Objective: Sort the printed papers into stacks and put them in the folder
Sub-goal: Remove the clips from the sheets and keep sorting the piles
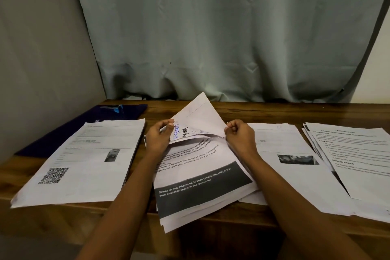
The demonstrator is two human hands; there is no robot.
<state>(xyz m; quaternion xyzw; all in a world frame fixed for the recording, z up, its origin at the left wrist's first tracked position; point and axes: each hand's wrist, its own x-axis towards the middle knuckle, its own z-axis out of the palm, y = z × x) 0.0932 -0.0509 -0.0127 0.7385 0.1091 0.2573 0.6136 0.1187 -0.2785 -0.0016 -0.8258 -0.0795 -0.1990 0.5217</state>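
Note:
A loose pile of printed papers [202, 188] lies in the middle of the wooden table, its top page bearing a dark banner. Above it a sheet with handwriting [196, 118] is lifted and curled back. My left hand [158, 137] pinches that sheet's left edge and my right hand [238, 135] pinches its right edge. A stack with a QR code [84, 160] lies at the left, a stack with a photo [285, 154] right of centre, and a text-only stack [354, 158] at the far right. The dark blue folder [84, 120] lies back left, partly under the QR stack.
The wooden table [274, 112] runs against a pale green curtain [211, 27]; a grey wall stands at the left. A blue clip [116, 108] sits on the folder. The middle pile overhangs the table's front edge.

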